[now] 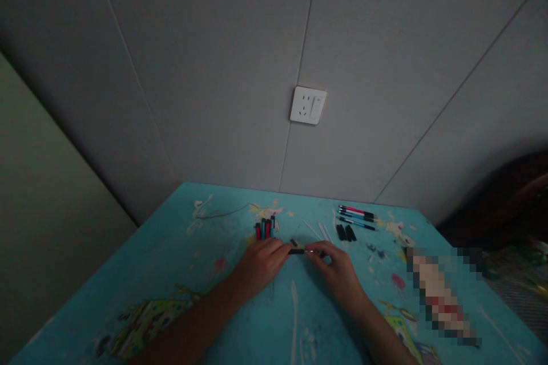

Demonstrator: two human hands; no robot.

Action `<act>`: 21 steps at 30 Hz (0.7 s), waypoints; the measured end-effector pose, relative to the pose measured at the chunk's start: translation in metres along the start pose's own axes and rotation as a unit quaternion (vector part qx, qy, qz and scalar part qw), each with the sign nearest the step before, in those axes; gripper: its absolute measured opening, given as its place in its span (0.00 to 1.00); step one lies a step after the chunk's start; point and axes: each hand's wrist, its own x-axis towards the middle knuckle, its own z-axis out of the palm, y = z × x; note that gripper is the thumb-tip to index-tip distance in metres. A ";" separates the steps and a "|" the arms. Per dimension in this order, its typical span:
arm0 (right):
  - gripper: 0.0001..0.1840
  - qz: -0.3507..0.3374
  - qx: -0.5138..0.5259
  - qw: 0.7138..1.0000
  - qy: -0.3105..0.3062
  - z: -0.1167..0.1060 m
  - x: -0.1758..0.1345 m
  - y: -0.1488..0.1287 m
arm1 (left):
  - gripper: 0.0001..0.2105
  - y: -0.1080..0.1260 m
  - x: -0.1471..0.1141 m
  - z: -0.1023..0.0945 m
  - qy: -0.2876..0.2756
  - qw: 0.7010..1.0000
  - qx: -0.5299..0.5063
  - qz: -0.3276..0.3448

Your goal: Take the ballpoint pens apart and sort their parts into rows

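Observation:
Near the middle of the table, my left hand (264, 258) is closed around a dark pen (297, 251) that lies crosswise, its right part sticking out of the fist. My right hand (336, 267) pinches the pen's shiny right end between thumb and fingertips. Just behind my left hand sits a group of red, blue and black pen pieces (265, 229). Thin white sticks, like refills (324, 231), lie behind my right hand. To their right are several black caps or grips (346, 232). A small dark piece (293, 243) shows just behind the held pen.
Several slim pens (357, 215) lie at the back right. Tiny dark and pale parts (377, 251) are scattered right of my right hand. A blurred-out long object (440, 296) rests at the right edge of the blue patterned tablecloth (184, 251). Behind stands a wall with a socket (308, 105).

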 end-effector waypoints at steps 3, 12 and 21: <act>0.16 0.006 -0.015 1.000 -0.020 0.006 -0.002 0.003 | 0.12 0.000 -0.001 0.000 0.006 1.000 0.015 0.025; 0.16 -0.065 -0.060 0.994 -0.064 -0.007 -0.004 -0.002 | 0.12 0.001 -0.002 -0.001 -0.005 0.999 0.021 0.028; 0.21 -0.020 -0.084 0.994 -0.073 0.005 -0.008 0.003 | 0.13 0.000 -0.002 -0.003 -0.016 0.998 0.021 0.055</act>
